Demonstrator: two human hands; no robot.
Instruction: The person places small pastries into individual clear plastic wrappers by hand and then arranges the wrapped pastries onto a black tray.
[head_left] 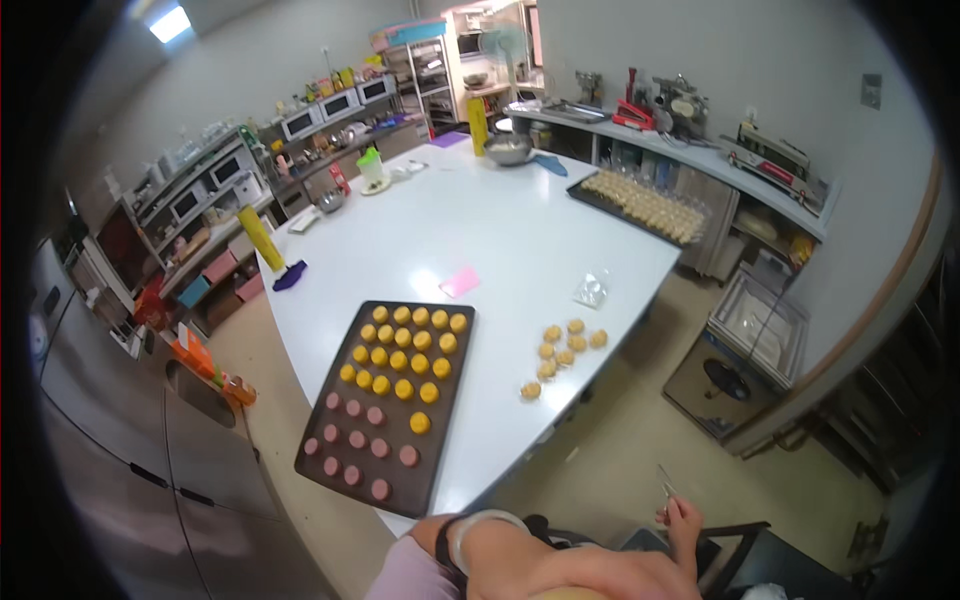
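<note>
My right hand (pixel 680 515) is closed around a thin silvery metal tool (pixel 667 484) with narrow prongs, held off the table's right edge above the floor. Its exact kind is too small to make out. My left forearm, with a black band and a pale bangle (pixel 480 528), bends at the table's near end; most of my left hand (pixel 430 526) is hidden, so its fingers do not show. Near it lies a dark baking tray (pixel 416 484) with rows of round yellow cakes (pixel 398 361) and pink ones (pixel 358 439). Several tan dough balls (pixel 564 357) lie loose toward the table's right edge.
The white table (pixel 370 250) also bears a pink sheet (pixel 460 281), a clear plastic packet (pixel 591 290), a tray of pale pieces (pixel 645 207) and a metal bowl (pixel 508 150). A steel cabinet (pixel 130 480) stands at left, a boxy machine (pixel 735 350) at right.
</note>
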